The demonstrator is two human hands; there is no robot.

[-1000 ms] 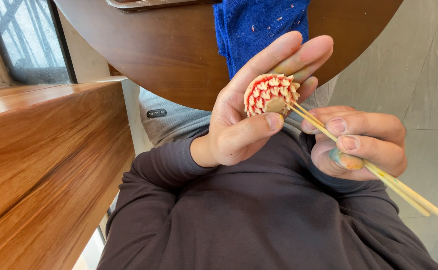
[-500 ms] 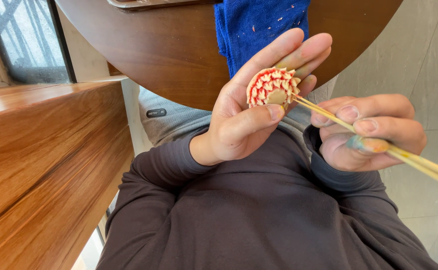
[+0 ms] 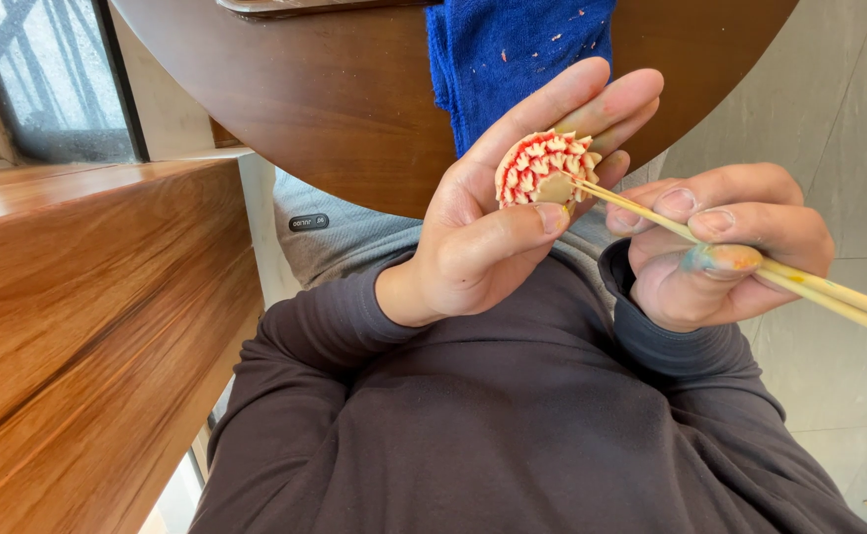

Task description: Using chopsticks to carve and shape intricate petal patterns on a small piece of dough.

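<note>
Below a round wooden table (image 3: 354, 119) with blue cloth (image 3: 513, 49), our left hand (image 3: 493, 237) pinches the red-scaled disc (image 3: 542, 168); our right hand (image 3: 720, 247), closed on two sticks (image 3: 829, 292), has drawn slightly rightward, tips still at the disc's centre.

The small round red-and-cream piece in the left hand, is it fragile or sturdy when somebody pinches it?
Probably fragile: the round piece carries many thin raised petals that a hard pinch might flatten. It seems light, since the left hand supports it with only fingertips and thumb. The thin sticks in the right hand touch it at the tip.
</note>
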